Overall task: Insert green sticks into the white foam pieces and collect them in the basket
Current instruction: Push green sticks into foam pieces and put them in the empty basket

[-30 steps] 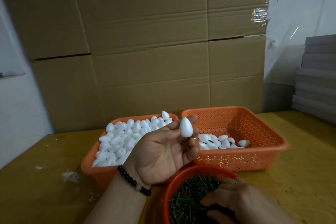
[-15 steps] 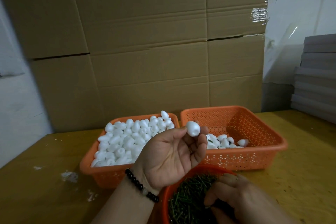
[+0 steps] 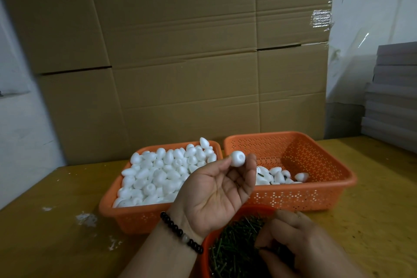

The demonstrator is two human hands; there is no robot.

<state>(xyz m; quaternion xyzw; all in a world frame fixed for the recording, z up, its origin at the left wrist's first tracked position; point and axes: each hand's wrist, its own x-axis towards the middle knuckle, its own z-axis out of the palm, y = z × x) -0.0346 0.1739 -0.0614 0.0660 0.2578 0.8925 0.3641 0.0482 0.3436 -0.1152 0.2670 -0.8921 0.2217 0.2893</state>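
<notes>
A wall of stacked brown cardboard cartons (image 3: 180,52) closes off the back of a yellow wooden table (image 3: 56,232). A stack of grey sheets (image 3: 392,92) stands at the right edge. White crumbs (image 3: 86,219) lie scattered on the table near the left side.

Two orange perforated baskets sit side by side on the table, rims just beside each other. The left basket (image 3: 126,216) is filled nearly to the rim with plain white foam pieces (image 3: 162,174), egg-shaped. The right basket (image 3: 316,196) holds only a small group of foam pieces (image 3: 279,176) along its near-left floor; a dark stick end shows on some of them.

A round orange bowl (image 3: 206,253) sits at the near edge, in front of the two baskets, filled with short green sticks (image 3: 234,250).

The left hand (image 3: 216,194) is raised palm-up above the gap between the baskets, a dark beaded bracelet (image 3: 180,235) on its wrist. Thumb and fingertips pinch one foam piece (image 3: 237,158), held clear of both baskets with its round end towards the camera.

The right hand (image 3: 297,248) reaches into the bowl, knuckles up, fingers curled down among the sticks. Whether it has a stick gripped cannot be determined; the fingertips are buried in the pile.
</notes>
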